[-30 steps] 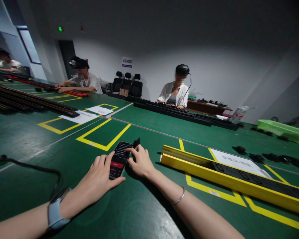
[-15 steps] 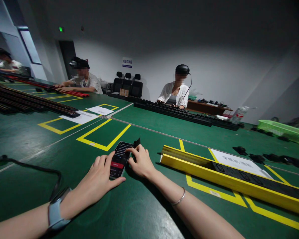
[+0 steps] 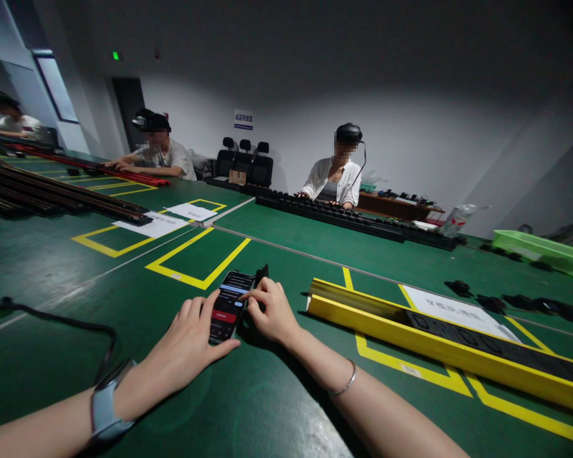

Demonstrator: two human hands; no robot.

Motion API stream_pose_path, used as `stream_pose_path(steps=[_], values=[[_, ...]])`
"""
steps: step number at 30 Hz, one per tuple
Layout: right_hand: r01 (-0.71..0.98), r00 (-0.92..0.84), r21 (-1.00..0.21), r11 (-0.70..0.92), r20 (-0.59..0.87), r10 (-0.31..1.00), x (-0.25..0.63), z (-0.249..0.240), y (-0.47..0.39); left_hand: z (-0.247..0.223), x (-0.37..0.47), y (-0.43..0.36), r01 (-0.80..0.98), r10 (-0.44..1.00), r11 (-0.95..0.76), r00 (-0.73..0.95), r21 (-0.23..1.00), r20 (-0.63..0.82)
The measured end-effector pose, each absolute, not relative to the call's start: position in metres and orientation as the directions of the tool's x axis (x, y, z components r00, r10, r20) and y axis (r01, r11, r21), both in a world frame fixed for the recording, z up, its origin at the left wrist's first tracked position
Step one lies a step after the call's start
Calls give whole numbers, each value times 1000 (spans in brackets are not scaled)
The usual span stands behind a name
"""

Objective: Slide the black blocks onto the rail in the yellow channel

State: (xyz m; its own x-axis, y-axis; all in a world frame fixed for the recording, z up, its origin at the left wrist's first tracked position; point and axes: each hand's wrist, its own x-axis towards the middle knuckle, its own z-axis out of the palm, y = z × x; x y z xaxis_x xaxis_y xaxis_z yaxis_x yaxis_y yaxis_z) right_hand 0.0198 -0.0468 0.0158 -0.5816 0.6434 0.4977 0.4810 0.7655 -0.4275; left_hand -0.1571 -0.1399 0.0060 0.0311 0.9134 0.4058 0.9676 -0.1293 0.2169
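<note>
A smartphone [image 3: 228,291] with a lit dark screen and a red button lies tilted before me on the green table. My left hand [image 3: 188,334] steadies it, index finger along its left edge and thumb at its lower corner. From the right, my right hand [image 3: 270,308] reaches over the screen; its index finger points at the glass, the other fingers are bent. Nothing shows in that hand. Just behind it a black part [image 3: 261,274] sticks up, mostly hidden by my fingers.
A yellow channel [image 3: 410,337] holding black modules lies at right. Black parts [image 3: 539,305] and a green basket [image 3: 539,248] sit beyond. A black cable [image 3: 71,320] lies at left, near long dark bars [image 3: 67,194]. Across the table a person [image 3: 334,175] works at a black strip.
The phone's screen now shows a light blue band and a small blue button. My right index finger has shifted slightly down the screen. My left hand stays put.
</note>
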Motion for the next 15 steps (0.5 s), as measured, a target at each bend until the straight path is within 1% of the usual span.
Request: stream_pose_path(steps=[4,10,15], values=[[454,-611,-416,788,499,615,19,15,-47,5,-157,-140,969,912,-129,32,210,410],[436,-612,-422,795,509,605,18,11,-44,4,-158,-139,977,918,-119,39,179,394],[427,-565,-457,780,538,625,18,12,-44,3,-159,-139,976,914,-123,41,180,403]])
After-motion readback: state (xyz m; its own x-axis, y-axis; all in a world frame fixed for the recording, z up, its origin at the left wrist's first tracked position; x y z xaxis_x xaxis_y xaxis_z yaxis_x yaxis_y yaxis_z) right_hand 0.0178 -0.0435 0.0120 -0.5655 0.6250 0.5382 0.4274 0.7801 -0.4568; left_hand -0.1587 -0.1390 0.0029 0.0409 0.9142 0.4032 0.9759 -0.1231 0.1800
